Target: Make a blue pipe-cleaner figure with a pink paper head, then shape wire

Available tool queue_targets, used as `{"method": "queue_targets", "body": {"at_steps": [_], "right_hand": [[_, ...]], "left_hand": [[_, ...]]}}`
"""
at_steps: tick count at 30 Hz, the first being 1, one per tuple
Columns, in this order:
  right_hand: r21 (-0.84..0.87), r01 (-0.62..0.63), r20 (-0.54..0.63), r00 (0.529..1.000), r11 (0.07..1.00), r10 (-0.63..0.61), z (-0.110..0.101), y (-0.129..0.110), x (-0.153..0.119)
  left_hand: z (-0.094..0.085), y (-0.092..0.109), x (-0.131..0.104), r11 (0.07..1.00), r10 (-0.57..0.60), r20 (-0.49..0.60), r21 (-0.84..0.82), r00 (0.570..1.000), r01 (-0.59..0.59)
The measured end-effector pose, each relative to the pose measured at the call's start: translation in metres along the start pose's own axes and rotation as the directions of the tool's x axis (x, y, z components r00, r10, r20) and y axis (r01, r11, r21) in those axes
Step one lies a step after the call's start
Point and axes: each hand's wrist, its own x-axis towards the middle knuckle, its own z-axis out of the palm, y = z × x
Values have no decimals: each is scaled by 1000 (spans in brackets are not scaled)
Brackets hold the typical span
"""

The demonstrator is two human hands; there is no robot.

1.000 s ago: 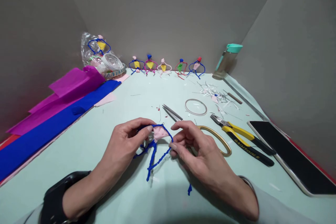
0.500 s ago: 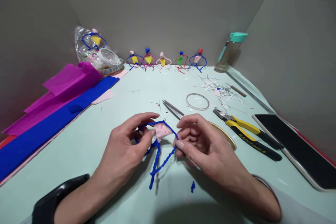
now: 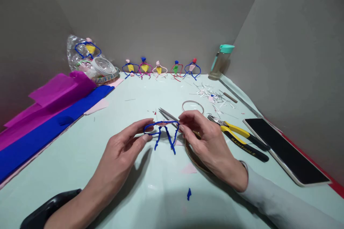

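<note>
A blue wrapped-wire figure (image 3: pixel 168 136) with two legs hanging down is held above the table between my hands. My left hand (image 3: pixel 127 141) pinches its left loop between thumb and fingers. On the other side, my right hand (image 3: pixel 204 137) grips the right loop near its top bend. A little pink paper shows edge-on along the figure's top. Scissors (image 3: pixel 167 114) lie behind the figure, their handles partly hidden by my right hand. A brown roll of tape or ring (image 3: pixel 195 159) sits under that hand.
Several small wire figures (image 3: pixel 159 69) lean on the back wall. Pliers (image 3: pixel 242 137) and a phone (image 3: pixel 286 150) lie right. Blue paper (image 3: pixel 57 121) and magenta paper (image 3: pixel 64 87) lie left. A bottle (image 3: pixel 221 62), paper scraps (image 3: pixel 209 93) and a thin ring (image 3: pixel 192 106) are further back.
The blue figure has been lifted and tilted, so its pink patch is now nearly edge-on and both legs hang apart. My right hand has shifted slightly up. The whole view has shifted.
</note>
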Motion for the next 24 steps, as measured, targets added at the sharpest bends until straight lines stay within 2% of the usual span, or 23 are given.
{"method": "queue_targets", "body": {"at_steps": [6,14,19,21,24], "right_hand": [[-36,1,103,995,999,3,1,2,3],[-50,10,132,991,999,-3,1,3,3],[-53,14,144,989,998,-6,1,1,1],[-55,45,162,986,997,-36,0,0,0],[-78,153,259,957,985,-128,-3,0,-3]], "left_hand": [[2,-3,2,999,-7,12,45,1000,7],[2,-4,4,999,-32,19,25,999,31],[3,-11,5,999,-25,51,-20,998,26],[4,-14,5,999,-17,63,-47,998,20],[6,-16,5,998,0,63,-68,998,4]]}}
